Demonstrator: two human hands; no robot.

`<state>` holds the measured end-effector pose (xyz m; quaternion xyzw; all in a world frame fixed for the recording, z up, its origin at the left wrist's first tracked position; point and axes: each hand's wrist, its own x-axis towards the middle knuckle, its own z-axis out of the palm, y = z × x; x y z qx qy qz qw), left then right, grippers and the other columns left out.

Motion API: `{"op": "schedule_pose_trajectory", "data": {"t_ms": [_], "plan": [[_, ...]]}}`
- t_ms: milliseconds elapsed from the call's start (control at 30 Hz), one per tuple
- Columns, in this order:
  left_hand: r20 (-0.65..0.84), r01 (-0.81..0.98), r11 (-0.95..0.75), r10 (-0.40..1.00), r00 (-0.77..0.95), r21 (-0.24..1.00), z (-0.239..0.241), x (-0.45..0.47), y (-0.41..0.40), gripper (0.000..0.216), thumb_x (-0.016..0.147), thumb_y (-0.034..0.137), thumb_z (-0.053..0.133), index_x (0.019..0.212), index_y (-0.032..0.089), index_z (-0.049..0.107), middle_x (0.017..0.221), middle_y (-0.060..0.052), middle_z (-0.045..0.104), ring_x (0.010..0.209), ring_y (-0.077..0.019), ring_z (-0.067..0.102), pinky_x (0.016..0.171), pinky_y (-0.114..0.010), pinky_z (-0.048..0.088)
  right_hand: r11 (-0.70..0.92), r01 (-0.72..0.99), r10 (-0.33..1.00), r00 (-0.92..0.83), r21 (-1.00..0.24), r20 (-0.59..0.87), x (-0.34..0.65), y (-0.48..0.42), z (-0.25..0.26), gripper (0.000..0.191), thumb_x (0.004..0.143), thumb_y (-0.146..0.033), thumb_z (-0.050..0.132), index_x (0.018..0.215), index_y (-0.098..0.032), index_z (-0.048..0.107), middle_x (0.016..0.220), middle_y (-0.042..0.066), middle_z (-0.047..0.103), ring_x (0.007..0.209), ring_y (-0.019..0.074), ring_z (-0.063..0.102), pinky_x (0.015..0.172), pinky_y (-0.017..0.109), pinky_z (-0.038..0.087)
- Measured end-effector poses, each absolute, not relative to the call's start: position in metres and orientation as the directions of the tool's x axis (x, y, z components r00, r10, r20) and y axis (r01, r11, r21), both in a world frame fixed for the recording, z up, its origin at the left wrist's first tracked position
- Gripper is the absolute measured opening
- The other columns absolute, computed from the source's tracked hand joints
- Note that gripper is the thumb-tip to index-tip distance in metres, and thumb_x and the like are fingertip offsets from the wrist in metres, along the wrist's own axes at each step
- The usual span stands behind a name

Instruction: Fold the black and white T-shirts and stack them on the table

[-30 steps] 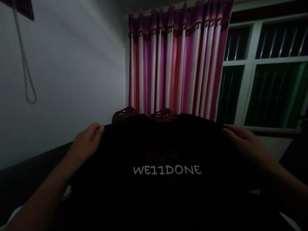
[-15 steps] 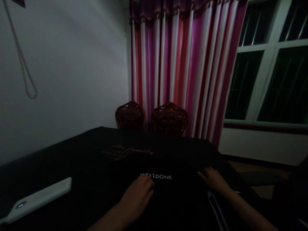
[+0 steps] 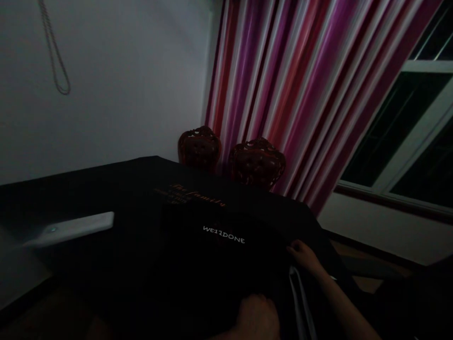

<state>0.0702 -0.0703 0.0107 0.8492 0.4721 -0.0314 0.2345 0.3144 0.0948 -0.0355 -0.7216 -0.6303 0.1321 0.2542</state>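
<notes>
A black garment (image 3: pixel 212 269) with white "WE11DONE" lettering lies spread out in front of me, hard to tell from the dark cloth beneath it. My left hand (image 3: pixel 258 317) is low in the view, below the lettering. Its fingers are curled closed at the garment's near part; the cloth in them is too dark to see clearly. To the right of the lettering, my right hand (image 3: pixel 305 256) has its fingers closed at the garment's side. Pale stripes (image 3: pixel 300 300) run along dark fabric between my two hands.
A black tablecloth (image 3: pixel 134 172) with gold lettering covers the table. At the left lies a long white object (image 3: pixel 79 229) with a round button, its near end blurred. Two carved chairs (image 3: pixel 258 163) stand behind the table, before a striped curtain (image 3: pixel 283 71). The room is dim.
My left hand has moved from beside the lettering down and right, toward me. My right hand stays near the garment's right side. The head view has tilted and dipped.
</notes>
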Motion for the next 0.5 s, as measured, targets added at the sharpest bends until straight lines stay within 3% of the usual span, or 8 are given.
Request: {"op": "schedule_pose_trajectory", "data": {"t_ms": [67, 133, 200, 267, 333, 400, 500], "plan": [[-0.229, 0.783, -0.456, 0.782, 0.579, 0.424, 0.013, 0.059, -0.071, 0.023, 0.074, 0.016, 0.059, 0.089, 0.004, 0.072, 0.095, -0.025, 0.07, 0.088, -0.0392, 0.067, 0.07, -0.044, 0.053, -0.055, 0.796, 0.973, 0.179, -0.602, 0.148, 0.31, 0.09, -0.028, 0.018, 0.072, -0.041, 0.05, 0.068, -0.024, 0.048, 0.062, 0.0, 0.058, 0.063, 0.0181, 0.059, 0.059, 0.029, 0.045], [-0.105, 0.719, -0.399, 0.831, 0.546, 0.569, 0.014, 0.045, -0.073, 0.018, 0.077, 0.022, 0.059, 0.08, 0.01, 0.072, 0.088, -0.019, 0.073, 0.083, -0.0343, 0.069, 0.068, -0.039, 0.052, -0.049, 0.676, 0.967, 0.216, -0.735, 0.133, 0.303, 0.086, -0.014, 0.021, 0.07, -0.045, 0.051, 0.069, -0.025, 0.044, 0.059, -0.002, 0.055, 0.058, 0.0178, 0.058, 0.055, 0.028, 0.045], [-0.016, 0.567, -0.262, 0.899, 0.438, 0.781, 0.016, 0.027, -0.076, 0.018, 0.079, 0.028, 0.058, 0.077, 0.014, 0.069, 0.077, -0.011, 0.072, 0.073, -0.026, 0.069, 0.061, -0.031, 0.05, -0.054, 0.471, 0.962, 0.26, -0.881, 0.08, 0.294, 0.085, 0.007, 0.025, 0.065, -0.045, 0.059, 0.07, -0.026, 0.045, 0.059, 0.0, 0.056, 0.055, 0.0192, 0.058, 0.053, 0.03, 0.045], [-0.057, 0.317, -0.063, 0.933, 0.355, 0.946, 0.023, 0.007, -0.078, 0.016, 0.078, 0.033, 0.059, 0.079, 0.017, 0.064, 0.066, -0.002, 0.065, 0.058, -0.0175, 0.064, 0.05, -0.024, 0.045, -0.046, 0.29, 0.962, 0.271, -0.956, 0.035, 0.279, 0.092, 0.037, 0.026, 0.062, -0.041, 0.066, 0.076, -0.026, 0.051, 0.066, 0.003, 0.061, 0.058, 0.021, 0.061, 0.055, 0.032, 0.047], [-0.109, 0.066, 0.092, 0.937, 0.332, 0.994, 0.032, -0.018, -0.079, 0.016, 0.076, 0.033, 0.06, 0.083, 0.018, 0.058, 0.064, 0.003, 0.059, 0.047, -0.0114, 0.057, 0.044, -0.02, 0.042, -0.019, 0.251, 0.97, 0.239, -0.968, 0.043, 0.252, 0.107, 0.07, 0.028, 0.063, -0.036, 0.068, 0.085, -0.026, 0.054, 0.073, 0.006, 0.064, 0.062, 0.0205, 0.063, 0.058, 0.032, 0.048], [-0.072, -0.091, 0.102, 0.955, 0.287, 0.991, 0.041, -0.046, -0.08, 0.02, 0.075, 0.032, 0.062, 0.088, 0.019, 0.052, 0.069, 0.004, 0.057, 0.045, -0.0089, 0.053, 0.043, -0.02, 0.043, 0.028, 0.244, 0.98, 0.182, -0.969, 0.074, 0.211, 0.128, 0.103, 0.028, 0.066, -0.03, 0.069, 0.09, -0.024, 0.055, 0.078, 0.006, 0.064, 0.063, 0.0184, 0.062, 0.06, 0.031, 0.048], [0.015, -0.081, -0.006, 0.994, 0.112, 0.997, 0.047, -0.092, -0.085, 0.024, 0.079, 0.034, 0.059, 0.093, 0.021, 0.045, 0.07, 0.006, 0.056, 0.048, -0.0098, 0.054, 0.044, -0.02, 0.045, 0.122, 0.27, 0.987, 0.066, -0.955, 0.145, 0.121, 0.161, 0.136, 0.027, 0.069, -0.022, 0.069, 0.091, -0.022, 0.054, 0.082, 0.004, 0.064, 0.067, 0.0158, 0.062, 0.063, 0.028, 0.048]]}}
